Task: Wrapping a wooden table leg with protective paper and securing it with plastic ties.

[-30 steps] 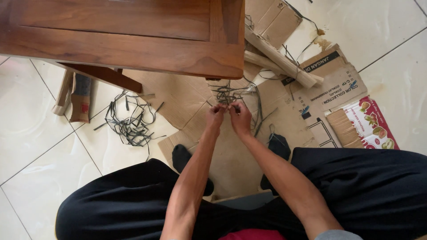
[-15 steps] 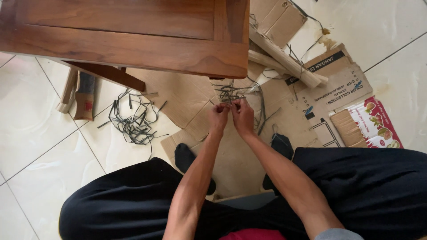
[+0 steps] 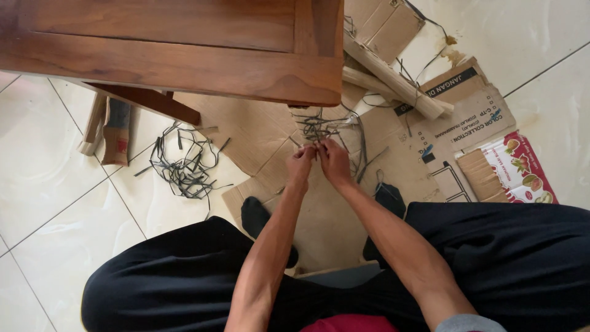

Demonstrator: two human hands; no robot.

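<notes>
The left hand (image 3: pixel 301 163) and right hand (image 3: pixel 335 161) are meeting side by side, touching, over the flattened cardboard (image 3: pixel 270 135) that is lying on the tiled floor (image 3: pixel 55 203). Just beyond the fingers, a tangle of strips (image 3: pixel 322 126) is sitting under the edge of the wooden table (image 3: pixel 172 49). A second pile of strips (image 3: pixel 184 166) is lying to the left on the tiles, and 2 sticks (image 3: pixel 393 83) are resting to the right, behind the hands.
</notes>
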